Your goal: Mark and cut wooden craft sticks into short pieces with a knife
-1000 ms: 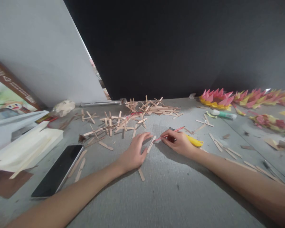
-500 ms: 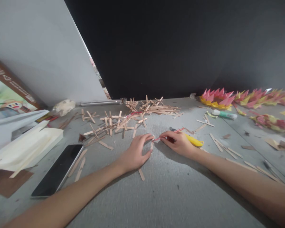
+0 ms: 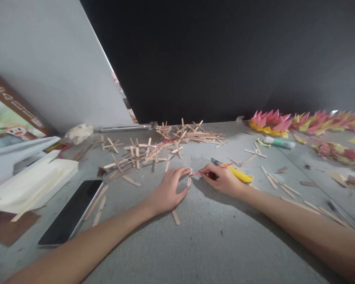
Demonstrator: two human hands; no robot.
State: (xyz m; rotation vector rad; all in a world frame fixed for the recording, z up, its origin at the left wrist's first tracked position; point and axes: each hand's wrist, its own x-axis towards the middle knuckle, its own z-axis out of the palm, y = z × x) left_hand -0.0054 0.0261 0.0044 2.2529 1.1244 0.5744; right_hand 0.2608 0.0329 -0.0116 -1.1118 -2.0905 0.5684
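My left hand (image 3: 171,188) grips a small popsicle stick (image 3: 189,180) by its two ends, thumb at the near end and fingers at the far end. My right hand (image 3: 220,179) is closed round a thin pink-red stick-like tool (image 3: 198,172), perhaps a pen or pencil. The tool's tip touches or nearly touches the held stick; which of these I cannot tell. A loose popsicle stick (image 3: 176,217) lies just below my left wrist. Behind my right hand is a yellow utility knife (image 3: 241,174), partly hidden by the hand.
Beyond my hands lies a heap of popsicle sticks (image 3: 201,136), some joined in crosses. At left are a phone (image 3: 71,211) and a cream tray (image 3: 59,177). Pink and yellow folded-paper rings (image 3: 270,122), a glue stick (image 3: 279,142) and scattered sticks (image 3: 269,177) lie at right.
The back end of the pink-red tool has tipped lower in my right hand, its tip staying by the held stick. My left hand has hardly moved.
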